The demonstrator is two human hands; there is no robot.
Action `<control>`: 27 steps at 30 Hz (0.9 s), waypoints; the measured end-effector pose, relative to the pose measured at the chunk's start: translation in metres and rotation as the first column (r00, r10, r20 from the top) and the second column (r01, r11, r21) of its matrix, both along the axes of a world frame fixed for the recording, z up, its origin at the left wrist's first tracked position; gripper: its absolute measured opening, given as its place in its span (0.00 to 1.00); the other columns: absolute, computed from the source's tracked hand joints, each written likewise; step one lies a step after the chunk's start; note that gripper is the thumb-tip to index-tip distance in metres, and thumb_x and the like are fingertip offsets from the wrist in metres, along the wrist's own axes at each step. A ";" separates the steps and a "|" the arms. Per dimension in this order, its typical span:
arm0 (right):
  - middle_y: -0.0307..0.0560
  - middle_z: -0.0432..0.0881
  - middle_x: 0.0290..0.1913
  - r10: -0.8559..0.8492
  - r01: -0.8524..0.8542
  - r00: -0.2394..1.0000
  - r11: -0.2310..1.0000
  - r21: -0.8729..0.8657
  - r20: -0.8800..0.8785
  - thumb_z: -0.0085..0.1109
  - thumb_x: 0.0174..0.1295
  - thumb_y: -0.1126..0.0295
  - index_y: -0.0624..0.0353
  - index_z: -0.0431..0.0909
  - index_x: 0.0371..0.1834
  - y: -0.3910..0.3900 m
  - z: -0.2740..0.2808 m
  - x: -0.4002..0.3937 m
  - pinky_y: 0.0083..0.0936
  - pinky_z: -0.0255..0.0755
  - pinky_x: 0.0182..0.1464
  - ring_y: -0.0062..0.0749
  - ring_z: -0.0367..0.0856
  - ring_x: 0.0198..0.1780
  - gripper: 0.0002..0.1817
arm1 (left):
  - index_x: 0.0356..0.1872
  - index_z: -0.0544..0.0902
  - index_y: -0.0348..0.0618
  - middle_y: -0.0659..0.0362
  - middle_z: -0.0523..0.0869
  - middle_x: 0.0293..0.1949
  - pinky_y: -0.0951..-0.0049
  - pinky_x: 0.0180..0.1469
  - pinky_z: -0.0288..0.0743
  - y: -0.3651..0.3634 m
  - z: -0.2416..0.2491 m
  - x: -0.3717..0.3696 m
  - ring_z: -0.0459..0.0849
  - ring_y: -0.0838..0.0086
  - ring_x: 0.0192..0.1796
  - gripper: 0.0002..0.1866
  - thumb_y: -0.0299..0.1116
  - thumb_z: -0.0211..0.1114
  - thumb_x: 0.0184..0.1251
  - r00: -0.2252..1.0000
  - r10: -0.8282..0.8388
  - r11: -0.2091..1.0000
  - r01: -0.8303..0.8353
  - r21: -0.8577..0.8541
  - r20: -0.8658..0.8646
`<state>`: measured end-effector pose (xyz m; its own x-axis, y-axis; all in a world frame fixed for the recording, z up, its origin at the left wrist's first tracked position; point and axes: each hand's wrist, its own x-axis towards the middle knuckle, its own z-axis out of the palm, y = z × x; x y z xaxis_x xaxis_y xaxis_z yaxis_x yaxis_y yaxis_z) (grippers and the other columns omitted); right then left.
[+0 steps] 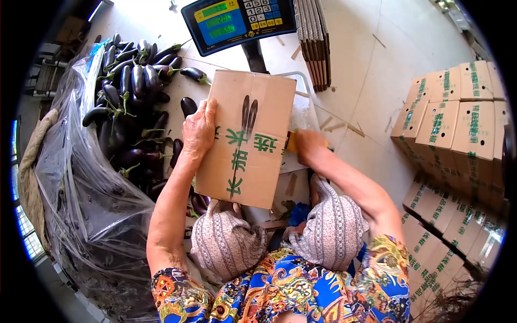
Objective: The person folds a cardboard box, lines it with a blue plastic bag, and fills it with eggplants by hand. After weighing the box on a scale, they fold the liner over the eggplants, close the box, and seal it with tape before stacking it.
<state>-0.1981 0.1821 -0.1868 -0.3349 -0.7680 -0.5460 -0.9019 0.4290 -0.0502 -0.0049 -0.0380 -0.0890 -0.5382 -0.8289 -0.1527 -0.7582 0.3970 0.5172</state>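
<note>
A closed cardboard carton (242,145) with green printed characters and a drawing of two eggplants stands between my arms, slightly tilted. My left hand (199,129) lies against its left edge, fingers closed over the side. At the right side, my right hand (311,147) is closed around a yellow tool (292,142) that is mostly hidden; its kind I cannot make out. Behind the carton, a whitish platform (306,113) shows in part. Above it is a weighing scale display (221,24) with green lit digits and a keypad.
A heap of eggplants (137,81) lies at the left, beside clear plastic sheeting (102,204). Flattened cartons (313,43) stand at the top. Stacked printed cartons (447,124) fill the right side, with more printed cartons (431,237) below. Cardboard scraps (336,127) lie on the floor.
</note>
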 end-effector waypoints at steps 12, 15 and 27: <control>0.42 0.79 0.28 -0.574 0.632 0.521 0.757 0.166 0.632 0.71 0.53 0.55 0.61 0.79 0.46 0.121 0.085 -0.134 0.25 0.73 0.33 0.23 0.76 0.29 0.24 | 0.78 0.50 0.36 0.39 0.54 0.78 0.56 0.78 0.50 0.049 0.017 -0.030 0.52 0.47 0.80 0.43 0.54 0.55 0.73 0.813 -0.269 0.882 0.424 0.208 -0.516; 0.38 0.75 0.23 -0.471 0.887 0.009 0.411 0.210 0.882 0.70 0.56 0.56 0.60 0.78 0.48 0.154 0.129 -0.166 0.19 0.66 0.26 0.20 0.71 0.23 0.23 | 0.80 0.51 0.47 0.43 0.47 0.80 0.44 0.78 0.43 0.091 0.022 -0.056 0.44 0.47 0.81 0.47 0.64 0.54 0.69 0.772 -0.585 0.805 0.591 -0.057 -0.249; 0.43 0.85 0.43 -0.367 0.830 0.022 0.525 0.188 0.930 0.65 0.61 0.59 0.67 0.77 0.56 0.067 0.138 -0.139 0.20 0.79 0.48 0.24 0.84 0.41 0.26 | 0.63 0.75 0.44 0.46 0.72 0.66 0.53 0.69 0.64 0.078 -0.028 -0.044 0.70 0.52 0.68 0.25 0.33 0.67 0.64 0.756 -0.466 0.881 0.447 -0.158 -0.459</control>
<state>-0.3373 0.2496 -0.0484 -0.3402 -0.6999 -0.6280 0.3643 0.5176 -0.7742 -0.0488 0.0398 -0.1166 -0.8502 -0.4659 0.2451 -0.1485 0.6589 0.7374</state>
